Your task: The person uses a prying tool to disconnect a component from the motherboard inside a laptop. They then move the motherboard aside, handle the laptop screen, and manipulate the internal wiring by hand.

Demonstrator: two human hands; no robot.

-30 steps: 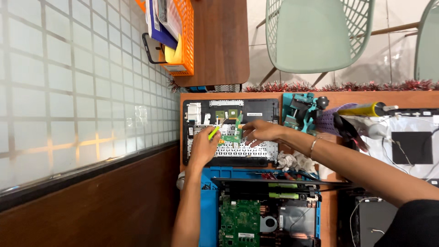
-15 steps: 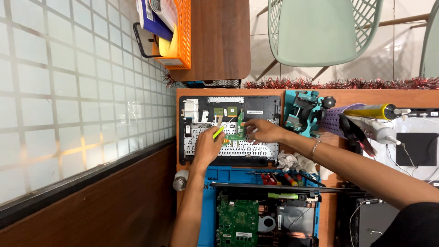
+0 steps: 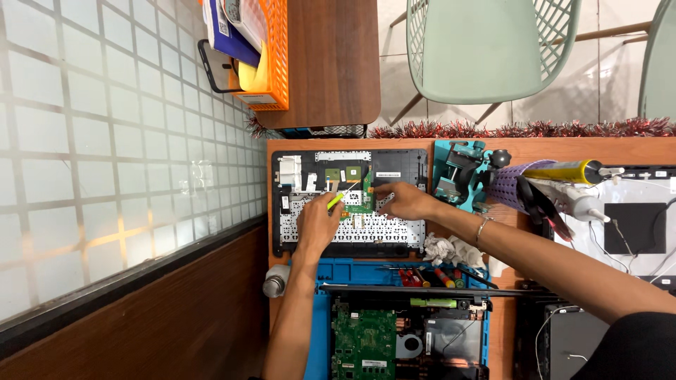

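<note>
Since the earlier frames both hands have barely shifted, staying over the opened laptop base (image 3: 350,204), while the view has drifted slightly. The left hand (image 3: 318,224) is closed around a yellow-green tool (image 3: 336,199), its tip at the small green circuit board (image 3: 359,199) in the middle of that base. The right hand (image 3: 405,200) rests with fingers spread, pressing the base just right of the board, gripping nothing.
</note>
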